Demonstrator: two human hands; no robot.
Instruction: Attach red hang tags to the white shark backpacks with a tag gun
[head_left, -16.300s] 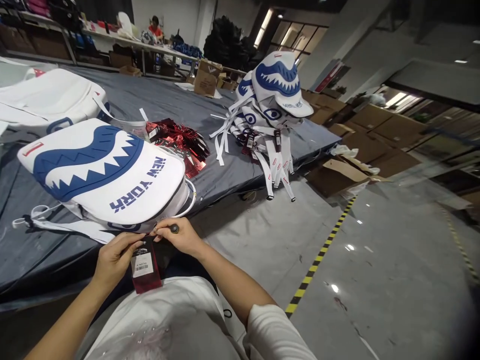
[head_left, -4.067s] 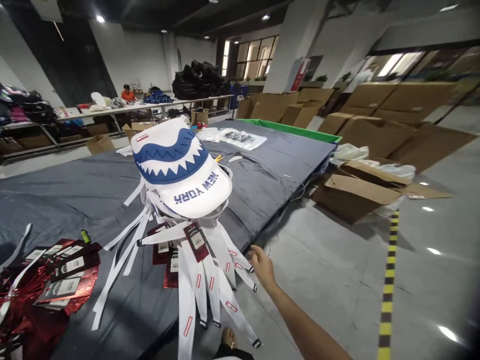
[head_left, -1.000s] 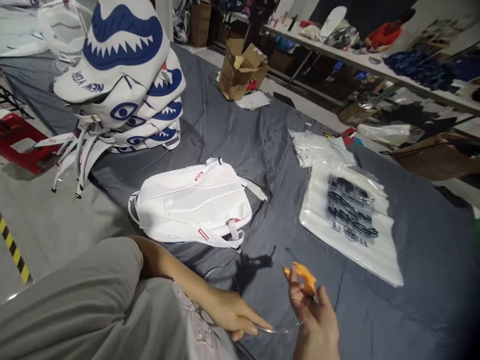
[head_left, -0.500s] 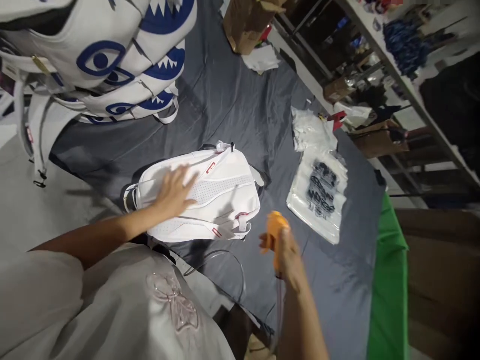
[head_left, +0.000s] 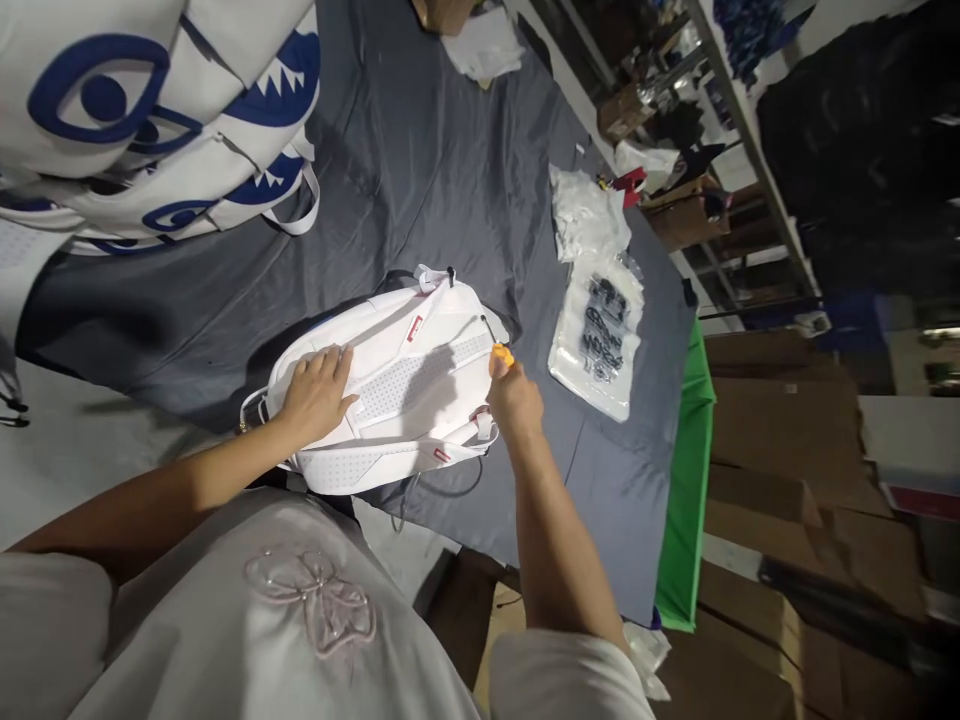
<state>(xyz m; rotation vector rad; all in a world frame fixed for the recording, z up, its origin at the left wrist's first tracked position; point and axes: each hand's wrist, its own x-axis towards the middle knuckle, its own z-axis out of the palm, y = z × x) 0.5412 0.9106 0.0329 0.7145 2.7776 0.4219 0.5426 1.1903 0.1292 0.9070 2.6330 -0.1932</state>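
Note:
A white backpack (head_left: 409,375) lies back-side up on the dark grey cloth-covered table (head_left: 420,170). My left hand (head_left: 315,395) rests flat on its left part, fingers spread. My right hand (head_left: 516,400) is closed around a small orange tool (head_left: 501,355), held at the backpack's right edge close to a strap. A thin cord runs down from that hand over the table edge.
A stack of white backpacks with blue eyes and teeth (head_left: 150,110) stands at the upper left. Clear plastic bags with black print (head_left: 600,335) lie to the right. A green edge (head_left: 686,480) borders the table; cardboard boxes (head_left: 780,440) lie beyond.
My right hand with the orange tool has moved forward to the backpack's right edge. My left hand stays on the backpack. The view has tilted further down.

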